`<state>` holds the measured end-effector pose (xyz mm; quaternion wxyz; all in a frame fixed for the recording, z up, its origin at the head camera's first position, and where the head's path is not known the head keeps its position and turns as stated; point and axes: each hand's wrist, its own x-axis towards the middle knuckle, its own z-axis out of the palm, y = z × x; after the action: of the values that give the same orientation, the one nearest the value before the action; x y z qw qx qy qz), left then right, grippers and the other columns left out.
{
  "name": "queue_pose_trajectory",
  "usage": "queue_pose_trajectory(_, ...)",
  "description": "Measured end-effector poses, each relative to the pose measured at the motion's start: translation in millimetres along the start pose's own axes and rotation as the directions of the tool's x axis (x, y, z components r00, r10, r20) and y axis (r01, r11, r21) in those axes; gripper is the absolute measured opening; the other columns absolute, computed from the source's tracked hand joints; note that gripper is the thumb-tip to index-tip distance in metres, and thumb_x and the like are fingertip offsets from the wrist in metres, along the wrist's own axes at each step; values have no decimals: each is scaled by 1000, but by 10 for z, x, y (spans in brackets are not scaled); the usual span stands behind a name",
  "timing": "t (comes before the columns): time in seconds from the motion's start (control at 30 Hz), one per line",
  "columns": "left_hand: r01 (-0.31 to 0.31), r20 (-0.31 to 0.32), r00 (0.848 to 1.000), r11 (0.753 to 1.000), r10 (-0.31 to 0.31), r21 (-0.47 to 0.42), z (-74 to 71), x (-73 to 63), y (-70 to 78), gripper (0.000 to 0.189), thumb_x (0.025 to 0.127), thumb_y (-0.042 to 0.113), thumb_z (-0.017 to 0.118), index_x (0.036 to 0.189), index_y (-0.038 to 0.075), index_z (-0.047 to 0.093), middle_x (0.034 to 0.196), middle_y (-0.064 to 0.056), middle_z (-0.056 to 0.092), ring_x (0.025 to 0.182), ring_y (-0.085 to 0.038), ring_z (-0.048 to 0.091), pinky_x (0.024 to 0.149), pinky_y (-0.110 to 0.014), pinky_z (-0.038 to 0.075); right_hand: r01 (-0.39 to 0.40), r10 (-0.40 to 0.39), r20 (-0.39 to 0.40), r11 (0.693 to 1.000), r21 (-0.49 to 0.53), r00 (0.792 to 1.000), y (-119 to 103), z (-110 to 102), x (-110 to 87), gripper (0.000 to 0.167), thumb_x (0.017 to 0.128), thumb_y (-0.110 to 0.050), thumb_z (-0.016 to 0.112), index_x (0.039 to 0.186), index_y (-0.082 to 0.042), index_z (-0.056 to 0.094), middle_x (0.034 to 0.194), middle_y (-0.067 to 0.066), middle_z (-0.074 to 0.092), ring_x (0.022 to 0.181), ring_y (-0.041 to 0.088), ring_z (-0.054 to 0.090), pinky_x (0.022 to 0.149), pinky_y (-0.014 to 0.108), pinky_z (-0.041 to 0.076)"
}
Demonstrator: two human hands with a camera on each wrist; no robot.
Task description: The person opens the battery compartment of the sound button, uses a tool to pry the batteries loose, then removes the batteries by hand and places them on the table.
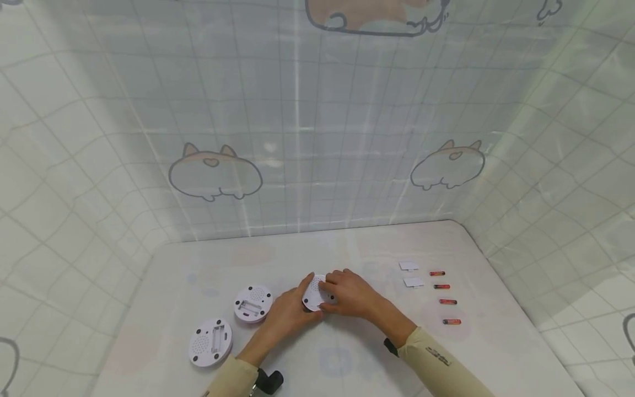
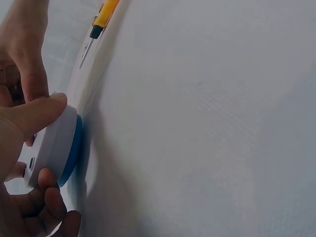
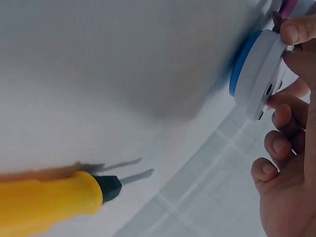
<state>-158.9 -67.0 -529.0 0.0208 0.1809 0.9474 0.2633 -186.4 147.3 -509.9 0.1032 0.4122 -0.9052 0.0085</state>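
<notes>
A round white battery device (image 1: 313,295) with speaker holes is held face down just above the table. My left hand (image 1: 290,311) grips its rim between thumb and fingers. In the left wrist view the blue face of the device (image 2: 57,143) points down at the tabletop. My right hand (image 1: 353,295) has its index finger and thumb on the upturned back, the other fingers curled. The part beneath those fingertips is mostly hidden. Left of the hands lie two similar devices, one nearer the hands (image 1: 257,296) and one farther out (image 1: 200,345), both with uncovered battery bays.
Two small white covers, one behind (image 1: 409,266) the other (image 1: 413,282), lie to the right. Beside them several red batteries (image 1: 448,301) form a column. A yellow screwdriver (image 3: 49,202) shows in both wrist views. Patterned curtain walls (image 1: 317,110) surround the table on three sides.
</notes>
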Motion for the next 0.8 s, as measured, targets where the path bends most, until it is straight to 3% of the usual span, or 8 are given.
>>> queue_pose_trajectory(0.3, 6, -15, 1000, 1000, -5, 5, 33, 12, 6, 96, 74, 48, 86, 153, 20, 41, 101, -14, 71, 89, -30, 67, 72, -44, 50, 77, -86, -51, 985, -151, 995, -36, -14, 37, 36, 90, -54, 69, 105, -22, 73, 91, -10, 67, 81, 10, 56, 69, 30, 37)
queue_pose_trajectory(0.8, 27, -5, 1000, 999, -27, -22, 34, 8, -10, 95, 74, 48, 86, 153, 20, 41, 105, -15, 72, 90, -29, 67, 73, -44, 50, 78, -81, -10, 984, -160, 997, -42, -53, 72, 40, 89, -59, 67, 103, -23, 74, 90, -12, 68, 79, 10, 54, 71, 29, 37)
